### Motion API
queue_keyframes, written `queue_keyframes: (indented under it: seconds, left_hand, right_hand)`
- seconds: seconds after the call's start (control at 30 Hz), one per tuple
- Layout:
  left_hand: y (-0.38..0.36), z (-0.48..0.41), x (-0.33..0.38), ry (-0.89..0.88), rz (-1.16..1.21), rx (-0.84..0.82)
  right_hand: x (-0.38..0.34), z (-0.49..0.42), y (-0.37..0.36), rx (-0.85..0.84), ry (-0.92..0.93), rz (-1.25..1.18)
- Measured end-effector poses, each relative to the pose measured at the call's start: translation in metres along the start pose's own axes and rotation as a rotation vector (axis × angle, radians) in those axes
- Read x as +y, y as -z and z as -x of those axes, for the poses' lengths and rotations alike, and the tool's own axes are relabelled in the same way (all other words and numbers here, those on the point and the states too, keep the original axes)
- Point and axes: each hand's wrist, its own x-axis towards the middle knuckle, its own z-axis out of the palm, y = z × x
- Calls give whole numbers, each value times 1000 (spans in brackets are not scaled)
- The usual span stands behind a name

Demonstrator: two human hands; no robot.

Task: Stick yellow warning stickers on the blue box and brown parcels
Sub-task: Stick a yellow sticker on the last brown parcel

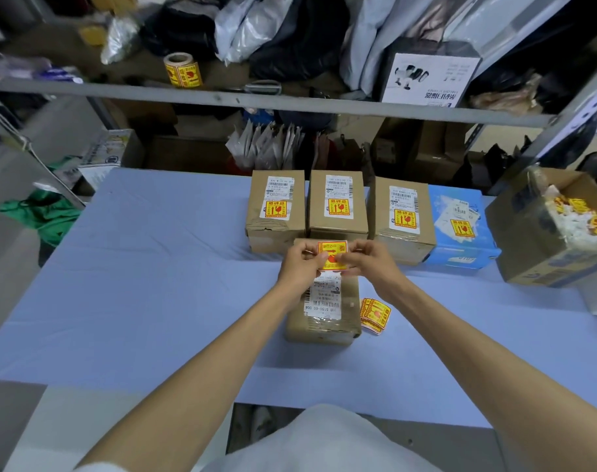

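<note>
Both hands pinch one yellow warning sticker: the left hand holds its 9 o'clock edge, the right hand its 3 o'clock edge. Thin, limp and tacky, it will likely curl, so holding it by the edges suits. It hovers over the unstickered brown parcel on the desk. At the parcel's 3 o'clock lie spare stickers; from 12 to 2 o'clock stand three stickered parcels and the blue box.

Edges of yellow sticker hidden under fingers.
</note>
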Motion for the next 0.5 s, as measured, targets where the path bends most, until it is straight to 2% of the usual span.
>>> queue_keyframes:
  seconds: [0.1, 0.17, 0.3, 0.4, 0.5]
  left_hand:
    - [-2, 5, -2, 34, -17, -234]
    - [-3, 5, -3, 55, -57, -289]
    - [-2, -3, -4, 2, -170, -62]
    - [2, -8, -5, -67, -193, -36]
    - [5, -11, -5, -64, -139, -14]
  right_hand:
    - [-3, -3, -3, 67, -5, -67]
    - [-3, -3, -5, 63, -4, -38]
    - [-2, -1, -3, 47, 16, 20]
    - [-1, -1, -1, 36, 14, 18]
    - [-1, -1, -3, 19, -14, -8]
